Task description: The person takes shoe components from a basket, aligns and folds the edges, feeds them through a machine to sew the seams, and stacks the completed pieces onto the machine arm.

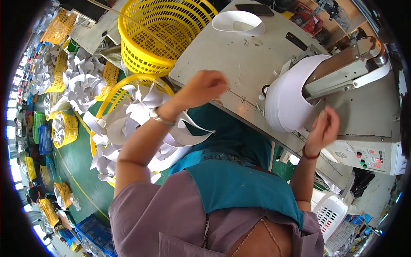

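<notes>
Over the near left edge of the metal worktable [205, 55], my left hand [209, 86] is raised with its fingers curled in, slightly blurred; nothing shows in it. My right hand [324, 130] is beside the lower right of a stack of nested white bands [287, 103], its fingers bent and apart with nothing visible between them. Those bands hang around the metal arm of a machine [338, 79]. A single white oval band [255, 29] lies at the table's far side. Below my left forearm, many curved white pieces [124, 128] fill a yellow basket [107, 107].
A large yellow basket [167, 38] stands beyond the table's left corner. A dark phone [254, 9] lies at the far edge. The machine's control panel [366, 156] is at right, with a white crate [332, 212] below. More baskets of white pieces [81, 79] line the left floor.
</notes>
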Motion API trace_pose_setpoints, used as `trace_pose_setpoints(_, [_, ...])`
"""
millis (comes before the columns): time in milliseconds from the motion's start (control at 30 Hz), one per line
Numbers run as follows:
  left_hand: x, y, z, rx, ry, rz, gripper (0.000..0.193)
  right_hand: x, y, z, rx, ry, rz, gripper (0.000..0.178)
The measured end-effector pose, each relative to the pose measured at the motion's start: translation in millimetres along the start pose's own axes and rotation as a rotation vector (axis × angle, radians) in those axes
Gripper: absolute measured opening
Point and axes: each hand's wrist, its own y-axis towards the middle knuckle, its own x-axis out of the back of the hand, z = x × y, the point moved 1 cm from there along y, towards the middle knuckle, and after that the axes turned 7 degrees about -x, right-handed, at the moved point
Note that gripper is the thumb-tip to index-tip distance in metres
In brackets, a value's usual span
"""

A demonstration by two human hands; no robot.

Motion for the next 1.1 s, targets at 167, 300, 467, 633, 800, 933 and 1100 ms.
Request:
trace_pose_setpoints(167, [30.4, -87.4, 58.1, 0.245, 0.496, -0.060, 0.013, -42.7, -67.4, 44.5, 0.475, 0.011, 0.765, 0.017])
trace_pose_setpoints(300, [19.6, -114.7, 63.7, 0.342, 0.459, -0.023, 0.013, -114.7, -120.8, 10.2, 0.237, 0.033, 1.080, 0.020])
trace_pose_setpoints(467, [19.8, -119.4, 73.4, 0.187, 0.399, -0.257, 0.014, -151.4, -163.2, -32.1, 0.536, -0.148, 1.423, 0.019])
trace_pose_setpoints(633, [30.2, -136.6, 106.1, 0.285, 0.278, -0.321, 0.014, -133.8, -139.1, -14.1, 0.100, 0.092, 1.335, 0.017])
trace_pose_setpoints(800, [15.5, -131.0, 70.6, 0.234, 0.158, -0.423, 0.012, -118.1, -128.5, -0.8, -0.538, 0.325, 1.340, 0.017])
trace_pose_setpoints(933, [9.7, -132.6, 12.6, -0.184, 0.399, -0.714, 0.008, -109.5, -102.5, 15.4, -0.795, 0.449, 1.166, 0.021])
trace_pose_setpoints(1100, [-17.6, -129.5, -10.7, -0.347, 0.631, -0.468, 0.034, -111.9, -91.2, 30.7, -0.773, 0.470, 1.115, 0.021])
